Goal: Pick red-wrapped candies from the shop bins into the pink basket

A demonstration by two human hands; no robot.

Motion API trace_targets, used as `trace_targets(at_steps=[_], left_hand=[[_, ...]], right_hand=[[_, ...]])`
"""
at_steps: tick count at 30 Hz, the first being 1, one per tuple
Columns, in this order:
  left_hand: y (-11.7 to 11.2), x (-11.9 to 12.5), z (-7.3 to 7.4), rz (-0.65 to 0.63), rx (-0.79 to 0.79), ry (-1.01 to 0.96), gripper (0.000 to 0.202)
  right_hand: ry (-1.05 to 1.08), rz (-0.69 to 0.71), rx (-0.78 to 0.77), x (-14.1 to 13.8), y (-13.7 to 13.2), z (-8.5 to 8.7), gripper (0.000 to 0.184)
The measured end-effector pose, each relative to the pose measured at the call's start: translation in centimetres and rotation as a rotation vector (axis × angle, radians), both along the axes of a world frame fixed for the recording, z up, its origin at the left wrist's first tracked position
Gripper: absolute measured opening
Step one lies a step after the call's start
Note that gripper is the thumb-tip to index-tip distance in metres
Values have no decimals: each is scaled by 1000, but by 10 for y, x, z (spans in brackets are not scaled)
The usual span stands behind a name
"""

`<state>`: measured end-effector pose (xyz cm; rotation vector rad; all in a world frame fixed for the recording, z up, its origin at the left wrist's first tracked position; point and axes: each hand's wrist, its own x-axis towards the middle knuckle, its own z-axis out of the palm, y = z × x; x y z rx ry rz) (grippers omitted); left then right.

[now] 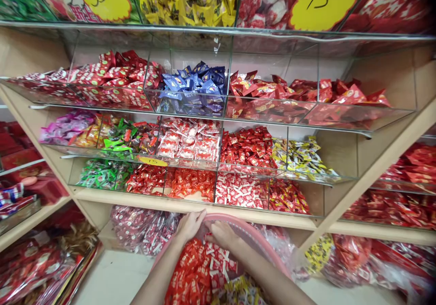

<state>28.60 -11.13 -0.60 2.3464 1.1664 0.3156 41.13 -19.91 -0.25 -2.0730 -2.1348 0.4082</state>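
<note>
A pink plastic basin (269, 246) sits low in front of me, below the shelf front. It holds red wrapped candies (190, 273), red-and-white wrapped candies (220, 262) and yellow-and-white ones (240, 291). My left hand (190, 225) is closed at the basin's far left rim, fingers bent over the edge. Inside the basin, my right hand (223, 235) is curled with its fingers toward the left, just above the red-and-white candies. Whatever lies in its fingers is hidden.
Glass-divided shelves rise ahead, with red candies (192, 183), red-and-white candies (238, 191) and blue packets (197, 84). A wooden ledge (245, 215) runs just beyond the basin. Bagged candies (136, 227) lie beneath it. Yellow price tags (327, 0) hang above.
</note>
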Motion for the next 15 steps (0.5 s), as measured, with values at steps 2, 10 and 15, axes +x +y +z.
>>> trace_targets(at_steps=[2,10,15], left_hand=[[1,0,-1,-7,-3,-10,64],[4,1,-8,8,-8,-5,60],[5,0,-9,1,-16,-19,60]], right_hand=[[-34,-23,56,9,-5,8,32],[-74,-561,294,92,-17,51,30],[-165,-784,143,120,-10,53,33]])
